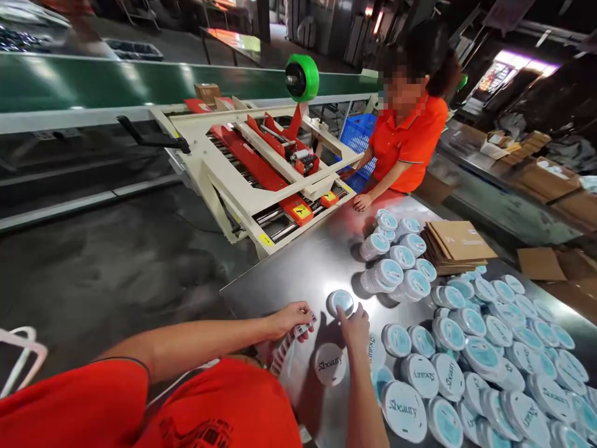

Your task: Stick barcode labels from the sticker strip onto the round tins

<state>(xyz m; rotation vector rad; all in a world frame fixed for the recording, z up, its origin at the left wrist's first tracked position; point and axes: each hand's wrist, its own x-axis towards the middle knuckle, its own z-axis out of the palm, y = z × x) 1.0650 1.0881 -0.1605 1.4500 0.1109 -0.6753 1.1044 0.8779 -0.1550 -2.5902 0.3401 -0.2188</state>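
Observation:
My left hand (293, 320) is closed on a strip of barcode labels (305, 325), which hangs down over the table edge near my lap. My right hand (355, 325) has its fingertips at the near side of a small round jar (341, 300) with a pale blue top, standing on the metal table. Just below, between my forearms, stands another jar (330, 364) with a white lid reading "beauty". To the right of my right arm, a big group of similar jars (448, 376) covers the table, some showing blue tops and others white lids.
Stacked jars (390, 274) stand farther back, beside flat cardboard boxes (459, 241). A co-worker in an orange shirt (415, 140) rests a hand on the table's far end. A carton-taping machine (280, 168) adjoins the table (275, 277), with a green conveyor (140, 81) behind.

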